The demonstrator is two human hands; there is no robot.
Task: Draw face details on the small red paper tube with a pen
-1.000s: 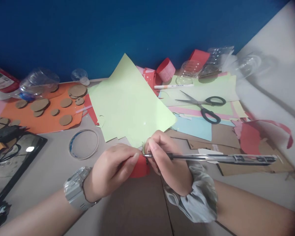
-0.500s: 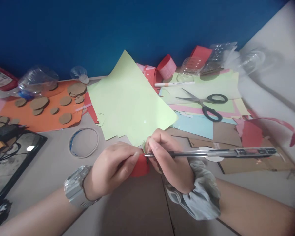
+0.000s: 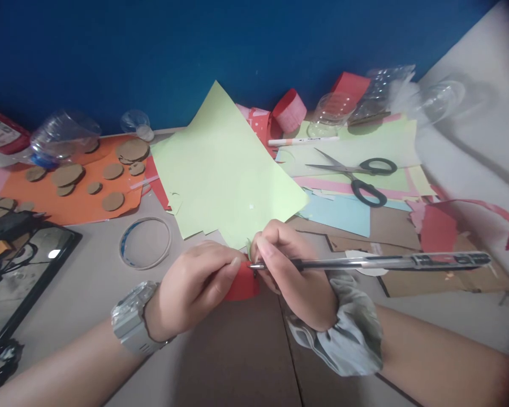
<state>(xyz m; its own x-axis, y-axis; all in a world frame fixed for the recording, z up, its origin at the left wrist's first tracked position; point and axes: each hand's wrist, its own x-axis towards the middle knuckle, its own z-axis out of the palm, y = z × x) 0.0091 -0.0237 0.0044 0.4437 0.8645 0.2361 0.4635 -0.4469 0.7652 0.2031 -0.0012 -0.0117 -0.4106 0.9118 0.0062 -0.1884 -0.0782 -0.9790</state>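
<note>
My left hand (image 3: 199, 282) is closed on a small red paper piece (image 3: 243, 281), its thumb and fingers pinching the upper part. Close beside it, my right hand (image 3: 286, 271) is closed around a pen (image 3: 377, 262), which lies across the fingers with its tip pointing left at the red piece's edge. A small curled green scrap (image 3: 249, 247) shows by the right fingertips; whether those fingers also grip it or the red piece is hidden. Just beyond both hands lies a large pale green paper sheet (image 3: 224, 169).
Scissors (image 3: 352, 172) lie open on coloured papers at the right, below a marker (image 3: 303, 141). Cardboard discs (image 3: 112, 171) rest on orange paper (image 3: 97, 209) at the left. A tape roll (image 3: 145, 265) and a phone (image 3: 46, 271) lie nearer. Clear plastic pieces (image 3: 331, 113) stand at the back.
The hands keep nearly the same grip and place. The pen's back end has shifted slightly right, and the view has moved a little.
</note>
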